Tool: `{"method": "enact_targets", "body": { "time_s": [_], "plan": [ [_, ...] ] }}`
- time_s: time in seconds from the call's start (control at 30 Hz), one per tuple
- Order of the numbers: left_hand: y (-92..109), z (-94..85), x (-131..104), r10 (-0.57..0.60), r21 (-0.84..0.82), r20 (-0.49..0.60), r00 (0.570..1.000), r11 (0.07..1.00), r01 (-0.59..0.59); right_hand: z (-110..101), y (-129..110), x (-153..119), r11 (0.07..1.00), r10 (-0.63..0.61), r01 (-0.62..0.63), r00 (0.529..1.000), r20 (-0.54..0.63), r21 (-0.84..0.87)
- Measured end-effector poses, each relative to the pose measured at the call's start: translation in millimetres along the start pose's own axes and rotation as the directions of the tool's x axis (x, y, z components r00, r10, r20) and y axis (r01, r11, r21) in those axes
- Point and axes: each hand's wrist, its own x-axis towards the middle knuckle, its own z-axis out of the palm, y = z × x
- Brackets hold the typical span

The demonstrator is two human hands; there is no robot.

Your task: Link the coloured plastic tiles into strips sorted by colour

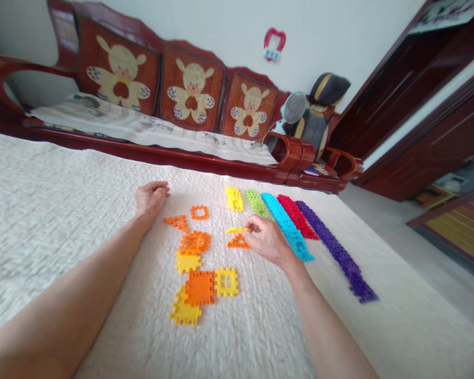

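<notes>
My right hand point(265, 238) pinches a thin yellow plastic building tile point(237, 230), seen nearly edge-on, just above an orange triangular tile point(238, 241). My left hand point(152, 197) rests on the white cloth, fingers curled closed, with nothing visible in them. Between the hands lie an orange square frame tile point(199, 212), another orange triangular tile point(177, 223) and overlapping orange tiles point(195, 242). Closer to me are a yellow tile point(188, 262), a solid orange square tile point(199, 288), a yellow window tile point(226, 282) and a yellow tile point(185, 310) partly under the orange one.
Rows of tiles lie on the right: yellow point(234, 199), green point(256, 203), blue point(286, 223), red point(297, 216) and purple point(335, 247). Beyond the textured cloth point(71, 200) stands a wooden sofa point(181, 163) with bear cushions point(191, 87). A small fan point(294, 108) stands near its armrest.
</notes>
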Motion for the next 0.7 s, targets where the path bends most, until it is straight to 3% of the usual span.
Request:
{"method": "enact_targets", "body": {
  "time_s": [0.1, 0.17, 0.27, 0.43, 0.7],
  "plan": [
    [0.5, 0.2, -0.2, 0.009, 0.002, -0.003, 1.000, 1.000, -0.009, 27.4, 10.9, 18.0, 0.994, 0.003, -0.023, 0.980, -0.197, -0.104],
    [2.1, 0.5, -1.0, -0.003, 0.004, -0.007, 1.000, 1.000, 0.003, 45.6, 18.3, 22.9, 0.983, 0.005, -0.045, 0.977, -0.215, -0.179],
    [5.0, 1.0, -2.6, -0.024, 0.006, -0.009, 1.000, 1.000, 0.024, 58.5, 27.6, 20.8, 0.980, -0.002, -0.026, 0.990, -0.143, -0.198],
    [6.6, 0.9, -3.6, -0.016, 0.009, -0.008, 1.000, 1.000, 0.016, 52.6, 36.4, 14.4, 0.994, -0.040, 0.040, 0.999, 0.004, -0.106],
    [9.0, 1.3, -5.7, -0.025, 0.023, -0.012, 1.000, 0.999, 0.025, 52.9, 35.8, 21.6, 0.985, 0.029, -0.019, 0.998, 0.055, -0.169]
  ]
}}
